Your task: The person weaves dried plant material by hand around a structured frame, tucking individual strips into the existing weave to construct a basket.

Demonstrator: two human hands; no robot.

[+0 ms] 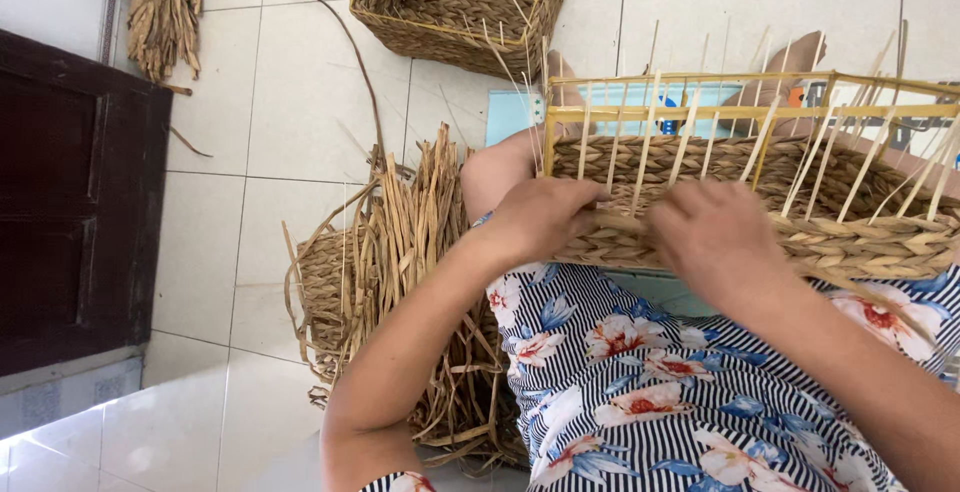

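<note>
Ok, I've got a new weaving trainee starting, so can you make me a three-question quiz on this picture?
1. True or false: both hands touch the half-woven basket on the person's lap.
2. What lies on the floor tiles beside the left hand?
A. a pile of dried reed strips
B. a coil of wire
C. a stack of cloth
3. What stands at the top, beyond the pile of dried reed strips?

Key: 1 true, the right hand too; 2 A; 3 a finished woven basket.

Open tile at left, clutter crowding the centre

Bare floor (240,252) is lying open at centre-left; the straw pile (420,252) is blocking lower centre, the finished basket (460,2) is filling the top, and upright stakes (700,122) are fencing the right.
</note>
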